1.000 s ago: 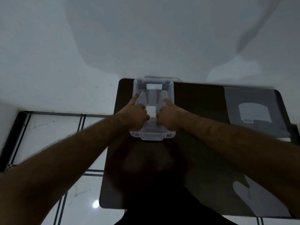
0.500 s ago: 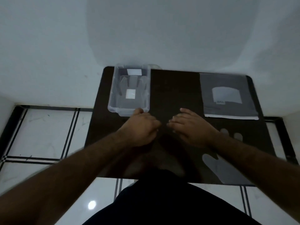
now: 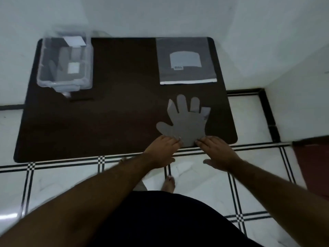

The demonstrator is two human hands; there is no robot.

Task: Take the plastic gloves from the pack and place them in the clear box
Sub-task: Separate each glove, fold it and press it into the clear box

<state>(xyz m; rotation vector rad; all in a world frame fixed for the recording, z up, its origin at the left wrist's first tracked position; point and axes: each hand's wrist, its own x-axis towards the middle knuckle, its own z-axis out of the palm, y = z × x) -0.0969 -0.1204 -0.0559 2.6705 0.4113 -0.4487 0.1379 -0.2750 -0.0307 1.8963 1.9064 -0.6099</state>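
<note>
A flat plastic glove (image 3: 187, 122) lies on the dark table (image 3: 115, 113) near its front right edge, fingers pointing away from me. My left hand (image 3: 162, 148) and my right hand (image 3: 218, 152) touch the glove's cuff at the table edge, fingertips on its two lower corners. Whether they pinch it I cannot tell. The clear box (image 3: 65, 65) stands at the table's back left with a glove lying inside. The grey glove pack (image 3: 186, 60) lies flat at the back right.
A white wall runs behind the table. White floor tiles with black stripes (image 3: 71, 175) lie in front of it. My bare foot (image 3: 168, 183) shows below the table edge. A dark reddish object (image 3: 313, 163) sits at the right.
Both hands left the clear box and drew back right to the glove's cuff at the front edge. The view swung, so the box now appears at the far left.
</note>
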